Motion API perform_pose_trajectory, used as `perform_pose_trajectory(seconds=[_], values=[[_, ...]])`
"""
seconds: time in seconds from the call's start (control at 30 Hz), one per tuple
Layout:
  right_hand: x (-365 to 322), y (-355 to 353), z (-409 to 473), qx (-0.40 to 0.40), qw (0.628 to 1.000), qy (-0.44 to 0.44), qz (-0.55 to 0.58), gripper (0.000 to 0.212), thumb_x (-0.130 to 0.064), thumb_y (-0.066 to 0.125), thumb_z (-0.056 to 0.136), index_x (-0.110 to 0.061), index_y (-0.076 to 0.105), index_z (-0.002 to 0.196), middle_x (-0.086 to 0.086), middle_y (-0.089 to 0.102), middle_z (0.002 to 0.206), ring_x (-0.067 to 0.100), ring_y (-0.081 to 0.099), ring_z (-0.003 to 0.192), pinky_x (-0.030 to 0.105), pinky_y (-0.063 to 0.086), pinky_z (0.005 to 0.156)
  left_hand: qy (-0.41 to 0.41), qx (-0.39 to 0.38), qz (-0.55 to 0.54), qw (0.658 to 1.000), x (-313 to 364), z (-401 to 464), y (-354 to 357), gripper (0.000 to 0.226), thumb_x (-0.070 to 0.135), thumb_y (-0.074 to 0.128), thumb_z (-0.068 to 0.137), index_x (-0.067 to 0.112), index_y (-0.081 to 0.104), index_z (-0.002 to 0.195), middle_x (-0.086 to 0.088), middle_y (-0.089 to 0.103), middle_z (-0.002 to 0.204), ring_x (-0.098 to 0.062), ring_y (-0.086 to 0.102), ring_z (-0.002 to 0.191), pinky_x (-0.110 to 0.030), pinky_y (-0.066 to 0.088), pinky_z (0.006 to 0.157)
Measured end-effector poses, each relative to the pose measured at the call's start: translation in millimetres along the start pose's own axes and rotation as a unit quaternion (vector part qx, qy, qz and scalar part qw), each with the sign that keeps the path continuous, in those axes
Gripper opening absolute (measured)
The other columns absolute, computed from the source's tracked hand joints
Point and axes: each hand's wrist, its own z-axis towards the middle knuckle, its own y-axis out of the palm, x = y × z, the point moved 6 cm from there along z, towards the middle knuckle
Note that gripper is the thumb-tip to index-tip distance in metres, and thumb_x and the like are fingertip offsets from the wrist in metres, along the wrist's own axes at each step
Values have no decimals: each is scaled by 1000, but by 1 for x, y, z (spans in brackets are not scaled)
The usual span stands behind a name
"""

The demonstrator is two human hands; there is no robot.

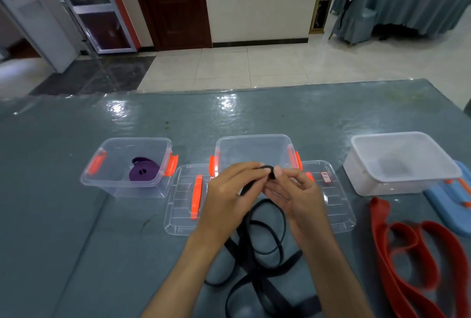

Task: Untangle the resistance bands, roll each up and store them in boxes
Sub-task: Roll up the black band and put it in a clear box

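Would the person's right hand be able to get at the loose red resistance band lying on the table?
Probably yes, once freed: the red resistance band lies uncovered just beside the right hand. For now that hand and the left hand are pinching the black band's rolled end.

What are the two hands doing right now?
Left hand: closed on the black band, feeding it in.
Right hand: closed on the small rolled start of the same band.

Tiled floor (280, 65), dark door (175, 4), draped table (418, 4)
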Motion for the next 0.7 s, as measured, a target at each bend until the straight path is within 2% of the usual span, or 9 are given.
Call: perform_pose_trajectory(seconds=[0.1,0.17,0.23,0.3,0.47,0.53,0.6,0.67,0.7], values=[[2,4,-2,-31,999,17,-12,16,-34,74,92,-22,80,83,19,80,108,31,79,103,29,63,83,-121,29,-124,984,-4,0,4,18,9,81,92,20,79,106,9,79,109,-15,75,107,-31,59,94],[1,7,-3,-38,999,15,-12,17,-34,73,92,-23,80,81,19,80,108,31,79,103,29,63,82,-193,63,-212,956,-7,-4,8,15,14,81,91,25,79,102,6,80,108,-19,76,106,-27,59,93],[-1,10,-3,-43,999,8,-8,17,-33,73,91,-23,79,79,20,80,107,32,79,103,30,64,82,-229,97,-254,935,-9,-8,12,14,17,83,90,28,81,97,4,81,108,-19,76,108,-24,58,93],[-3,11,-3,-44,999,3,-14,17,-33,73,92,-22,79,80,20,80,107,32,79,102,30,64,81,-237,101,-268,928,-12,-10,14,15,18,84,88,29,82,98,3,81,110,-18,76,109,-25,58,94],[0,8,-4,-43,998,7,-51,21,-38,71,93,-22,77,81,20,80,102,30,79,101,29,63,79,-234,64,-254,936,-19,-15,16,33,23,88,82,34,80,111,4,78,116,-21,74,114,-28,58,98],[2,9,-4,-42,996,11,-82,24,-42,70,92,-23,76,80,14,81,99,23,80,98,24,62,75,-234,63,-241,940,-21,-16,15,33,26,87,84,39,78,113,6,78,116,-20,74,113,-27,58,97],[0,8,-2,-32,991,5,-130,25,-46,71,88,-23,78,79,0,79,86,10,75,84,19,57,67,-232,67,-221,945,-22,-17,12,29,32,84,87,42,77,114,10,79,115,-17,74,113,-28,58,98],[-4,5,1,-21,984,-15,-177,19,-43,74,86,-26,82,83,-8,74,78,7,67,74,19,55,64,-238,69,-220,944,-24,-18,10,26,32,83,89,38,78,114,9,79,116,-17,74,113,-27,58,97],[-7,3,3,-17,983,-31,-182,12,-37,76,89,-28,83,90,-9,74,81,8,67,75,20,56,66,-244,63,-227,941,-24,-18,9,26,29,83,89,36,79,115,8,79,116,-17,74,113,-28,58,98]])
